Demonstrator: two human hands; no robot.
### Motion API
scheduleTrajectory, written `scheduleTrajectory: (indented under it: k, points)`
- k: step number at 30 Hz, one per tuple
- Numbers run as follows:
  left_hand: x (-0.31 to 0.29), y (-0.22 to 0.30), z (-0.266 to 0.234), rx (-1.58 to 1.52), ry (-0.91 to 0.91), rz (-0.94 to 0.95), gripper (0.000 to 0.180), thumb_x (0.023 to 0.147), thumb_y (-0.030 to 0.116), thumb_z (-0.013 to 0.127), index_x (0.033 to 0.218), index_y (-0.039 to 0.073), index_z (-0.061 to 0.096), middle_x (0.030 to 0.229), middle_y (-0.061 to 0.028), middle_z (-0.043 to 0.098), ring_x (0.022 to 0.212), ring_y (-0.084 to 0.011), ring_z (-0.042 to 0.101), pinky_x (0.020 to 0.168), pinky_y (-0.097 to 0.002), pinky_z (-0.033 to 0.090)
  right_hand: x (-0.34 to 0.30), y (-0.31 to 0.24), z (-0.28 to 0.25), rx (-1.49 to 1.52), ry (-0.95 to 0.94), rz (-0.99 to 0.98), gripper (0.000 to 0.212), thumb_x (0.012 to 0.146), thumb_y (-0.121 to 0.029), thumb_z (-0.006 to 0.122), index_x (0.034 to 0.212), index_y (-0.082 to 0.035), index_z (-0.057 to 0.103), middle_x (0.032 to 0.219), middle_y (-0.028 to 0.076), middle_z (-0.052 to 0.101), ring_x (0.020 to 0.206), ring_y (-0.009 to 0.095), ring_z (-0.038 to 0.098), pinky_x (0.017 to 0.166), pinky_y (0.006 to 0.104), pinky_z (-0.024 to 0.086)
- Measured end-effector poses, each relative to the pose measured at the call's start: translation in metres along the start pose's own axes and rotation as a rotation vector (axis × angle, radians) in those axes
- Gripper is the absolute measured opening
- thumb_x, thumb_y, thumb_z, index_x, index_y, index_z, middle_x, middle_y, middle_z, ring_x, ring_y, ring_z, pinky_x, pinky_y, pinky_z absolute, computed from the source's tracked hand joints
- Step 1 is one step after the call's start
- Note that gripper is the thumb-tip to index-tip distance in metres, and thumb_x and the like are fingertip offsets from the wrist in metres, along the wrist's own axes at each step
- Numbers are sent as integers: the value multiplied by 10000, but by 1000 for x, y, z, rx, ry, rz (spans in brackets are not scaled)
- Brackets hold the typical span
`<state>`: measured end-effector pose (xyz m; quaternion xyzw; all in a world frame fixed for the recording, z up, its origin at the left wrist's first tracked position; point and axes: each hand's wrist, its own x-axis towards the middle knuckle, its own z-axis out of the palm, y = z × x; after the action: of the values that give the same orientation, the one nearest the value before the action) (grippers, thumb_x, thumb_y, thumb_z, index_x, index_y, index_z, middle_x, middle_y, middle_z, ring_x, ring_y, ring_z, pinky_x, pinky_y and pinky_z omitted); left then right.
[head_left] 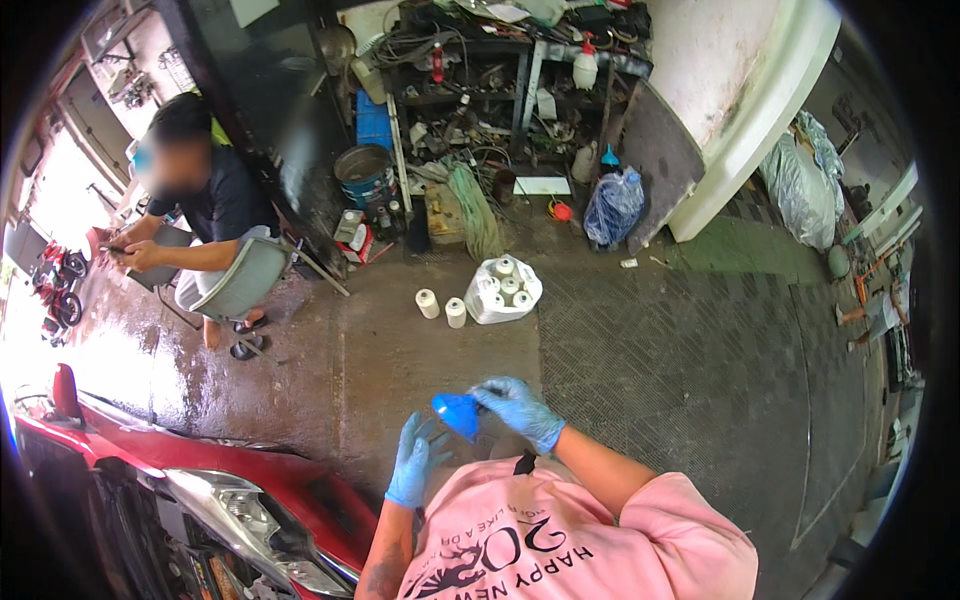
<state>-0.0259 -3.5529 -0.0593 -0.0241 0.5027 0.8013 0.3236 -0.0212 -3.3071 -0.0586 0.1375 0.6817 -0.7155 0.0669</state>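
My right hand [522,410], in a light blue glove, is closed on a bright blue funnel [457,414] held out in front of my chest. Beside the funnel, on its left, my left hand [413,462] wears the same kind of glove; its fingers are spread and nothing is in it. On the floor ahead stand two white bottles [427,304]. Just to their right is a clear plastic-wrapped pack of several white bottles [505,292].
A red car [240,480] with its engine bay exposed is at the lower left. A person [215,215] sits on a chair at the left. Cluttered metal shelves [520,100] line the far side. A filled blue bag [614,208] leans near a panel; ribbed matting [680,360] covers the right floor.
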Motion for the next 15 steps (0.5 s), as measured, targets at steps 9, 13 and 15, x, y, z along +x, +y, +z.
scheduleTrajectory:
  k: [9, 13, 15]
  points:
    - [149, -2, 93, -232, -278, -175, 775, 888, 531, 654, 1457, 125, 319, 1396, -123, 472, 1234, -302, 538, 975, -499, 504, 28, -48, -95, -142, 215, -168, 216, 957, -190, 630, 1029, 4, 693, 985, 141, 692, 905, 231, 662, 822, 345, 512]
    - [218, 5, 122, -147, -365, -266, 751, 942, 405, 636, 1512, 102, 252, 1417, -123, 441, 1251, -283, 520, 1000, -485, 483, 59, -58, -150, -197, 284, -143, 217, 946, -188, 640, 1023, 9, 691, 1005, 152, 687, 922, 251, 661, 825, 353, 508]
    - [257, 9, 146, -110, -398, -308, 736, 954, 366, 631, 1518, 93, 245, 1420, -122, 438, 1253, -270, 516, 1006, -473, 478, 77, -52, -176, -172, 312, -121, 222, 941, -188, 647, 1030, 12, 687, 1001, 150, 688, 917, 244, 662, 823, 349, 508]
